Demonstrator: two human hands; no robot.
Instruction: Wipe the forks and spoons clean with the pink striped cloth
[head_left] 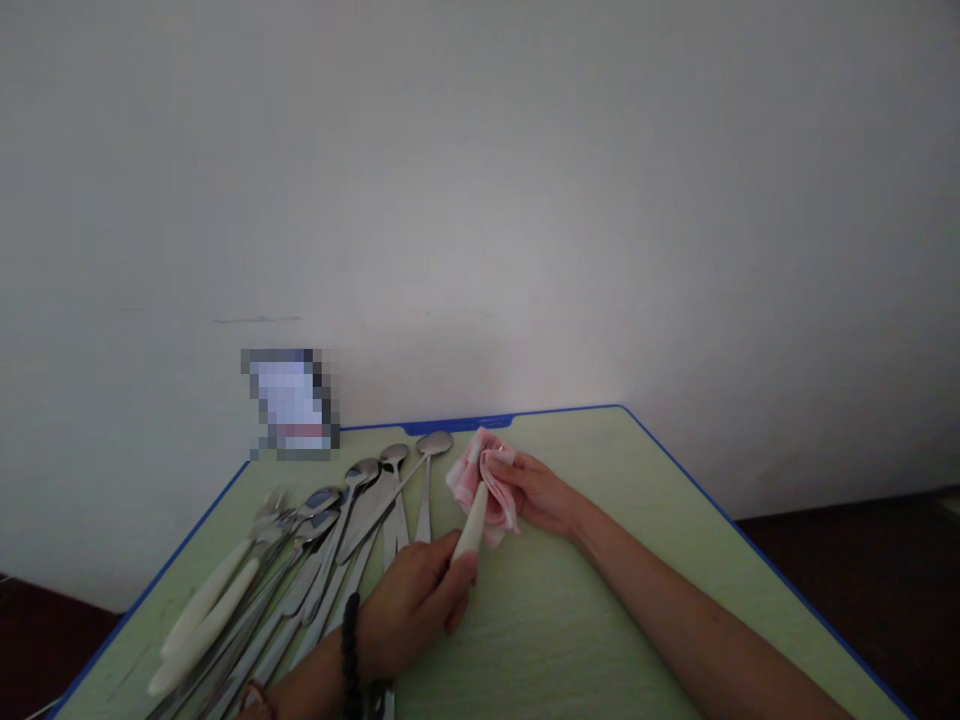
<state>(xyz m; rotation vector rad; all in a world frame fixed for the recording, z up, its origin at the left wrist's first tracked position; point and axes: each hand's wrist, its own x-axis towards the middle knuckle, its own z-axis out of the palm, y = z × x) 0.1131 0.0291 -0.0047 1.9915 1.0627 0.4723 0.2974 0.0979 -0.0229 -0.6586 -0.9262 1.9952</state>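
Note:
My left hand is closed round the white handle of a piece of cutlery, which points up and away from me. Its head is wrapped in a pink and white cloth, so I cannot tell whether it is a fork or a spoon. My right hand pinches that cloth around it from the right. Left of my hands lie several metal spoons, with two white-handled pieces of cutlery at the outer side. Fork tines show near their upper ends. My left forearm covers some of the handles.
The light green table has a blue rim and stands against a pale wall. A blurred-out device, seemingly a phone, leans on the wall at the back left corner. Dark floor shows past the right edge.

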